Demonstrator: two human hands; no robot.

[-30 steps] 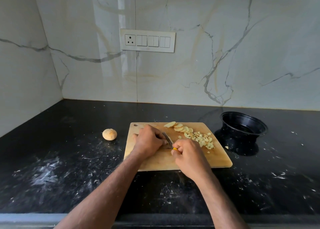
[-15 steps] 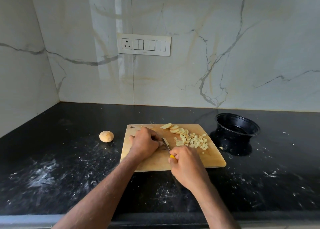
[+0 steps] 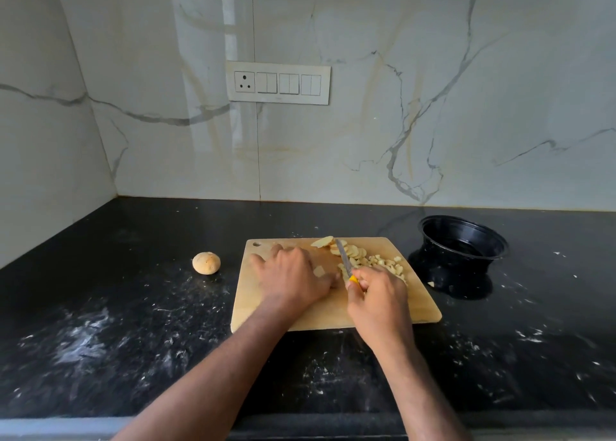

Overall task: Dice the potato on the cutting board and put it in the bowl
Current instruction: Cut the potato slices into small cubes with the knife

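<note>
I see the wooden cutting board (image 3: pixel 293 314) lying just below the middle of the frame on the black counter (image 3: pixel 133 340). My right hand (image 3: pixel 378 302) is curled round the yellow handle of a small knife (image 3: pixel 345 260); the blade points up the frame, away from me, and lies across the potato pieces. My left hand (image 3: pixel 293 275) rests on the board to the left of the blade, knuckles up, with the fingers bent down toward the wood. A pale piece of potato (image 3: pixel 319 270) shows at its fingertips, but I cannot tell whether the fingers pinch it or merely press on it.

Toward the upper right part of the board, round potato slices (image 3: pixel 336 245) lie overlapped in a short row, and the blade crosses them. To their right, and partly behind my right hand, sits a loose heap of diced potato (image 3: pixel 386 262). None of it is in the bowl.

The black bowl (image 3: pixel 463 240) stands on the counter at the right of the frame, off the board's upper right corner and apart from it. A few pale scraps lie on the counter near its base.

At the left of the frame, apart from the board, a whole round potato (image 3: pixel 206 262) sits on the counter. White smears and flecks mark the dark surface in the lower left and lower right. On the marble wall (image 3: pixel 433 90) above, a white switch panel (image 3: pixel 278 83) with a socket is mounted.
</note>
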